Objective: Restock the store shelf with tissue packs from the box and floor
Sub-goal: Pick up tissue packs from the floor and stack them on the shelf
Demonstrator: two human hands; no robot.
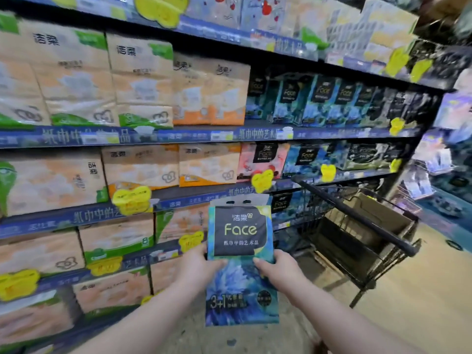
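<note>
Both hands hold one blue Face tissue pack [241,261] at lower centre of frame, upright, long axis vertical, hang-tab end up, "3+1" end down. Left hand [198,264] grips the pack's left edge around mid-height, right hand [277,268] grips the right edge at about the same height. Fingers [260,261] of the right hand are curled over the front face; the left thumb lies on the front likewise. Both grips closed on the pack, nothing else held.

Key relation: matching blue Face packs [309,157] sit on the shelf [306,181] up and to the right of the held pack, at centre right of frame, and another blue row [319,100] is one level higher. So the pack's slot lies up-right from the hands, and the right hand is the nearer one to it. Orange and green packs [140,164] fill the left half of frame; wrong section.

A shopping cart [357,221] with a cardboard box [375,213] stands at lower right, just beside the right forearm and between the person and the lower blue section.

Judgement: pack is in transit, not yet shelved. Next move likely a lift up and right, keeping the long axis vertical so the front label faces out like its neighbours. Risk: clipping the cart handle [332,198] or a yellow price tag [262,180] on the way.
</note>
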